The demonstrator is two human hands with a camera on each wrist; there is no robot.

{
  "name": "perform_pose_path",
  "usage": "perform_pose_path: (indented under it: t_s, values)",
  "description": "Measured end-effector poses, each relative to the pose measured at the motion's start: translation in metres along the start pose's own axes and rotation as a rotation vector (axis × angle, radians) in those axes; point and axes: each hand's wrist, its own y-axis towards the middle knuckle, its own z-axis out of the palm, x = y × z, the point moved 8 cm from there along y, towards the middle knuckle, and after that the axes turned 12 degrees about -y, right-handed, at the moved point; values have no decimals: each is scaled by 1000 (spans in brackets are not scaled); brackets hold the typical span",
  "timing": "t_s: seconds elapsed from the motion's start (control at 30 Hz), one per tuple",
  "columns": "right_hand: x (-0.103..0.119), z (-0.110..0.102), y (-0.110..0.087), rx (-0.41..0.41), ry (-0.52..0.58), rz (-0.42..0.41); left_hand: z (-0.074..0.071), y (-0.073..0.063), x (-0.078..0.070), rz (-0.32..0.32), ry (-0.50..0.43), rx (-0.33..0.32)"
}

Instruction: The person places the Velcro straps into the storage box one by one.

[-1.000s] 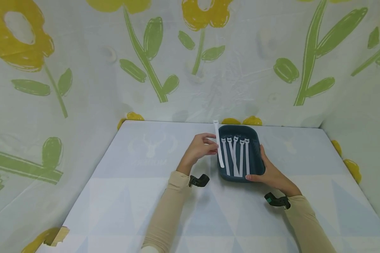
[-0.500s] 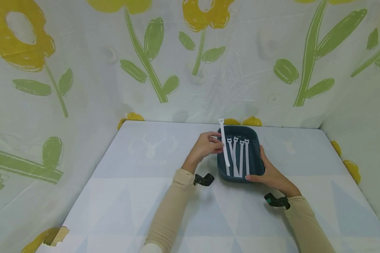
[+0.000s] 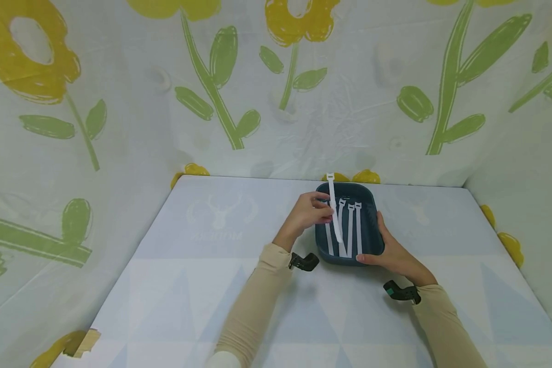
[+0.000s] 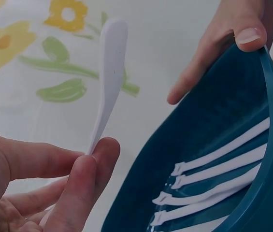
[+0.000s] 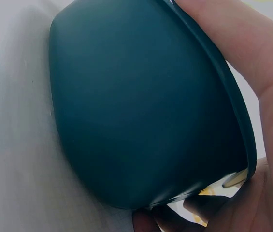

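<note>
My left hand (image 3: 306, 212) pinches a white cable tie (image 3: 332, 193) with a slotted head, holding it upright over the left half of a dark teal tray (image 3: 370, 227). In the left wrist view, thumb and fingertips clasp the thin middle of that tie, and its rounded end (image 4: 113, 53) points up. Several similar white ties (image 3: 359, 230) lie lengthwise side by side inside the tray, heads toward its far end; the held one partly covers some of them. My right hand (image 3: 397, 255) grips the tray's right side, thumb over the near right rim. The right wrist view shows mostly the tray's outer wall (image 5: 136, 106).
The tray stands near the back edge of a white table (image 3: 202, 306) with pale blue triangles. Behind and beside it hangs a flower-patterned curtain (image 3: 340, 117). A piece of tan tape (image 3: 88, 342) sticks to the table's left edge.
My left hand has moved right with the cable tie, from the tray's left rim to over the ties inside. The right hand and tray have stayed put.
</note>
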Motion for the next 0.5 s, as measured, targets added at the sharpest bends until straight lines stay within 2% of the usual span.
perform_pose_path:
  t_s: [0.17,0.5]
  values:
    - [0,0,0,4,-1,5,6,1,3,-6,-10,12]
    - [-1,1,0,10,-16,25,16,1,4,5,46,16]
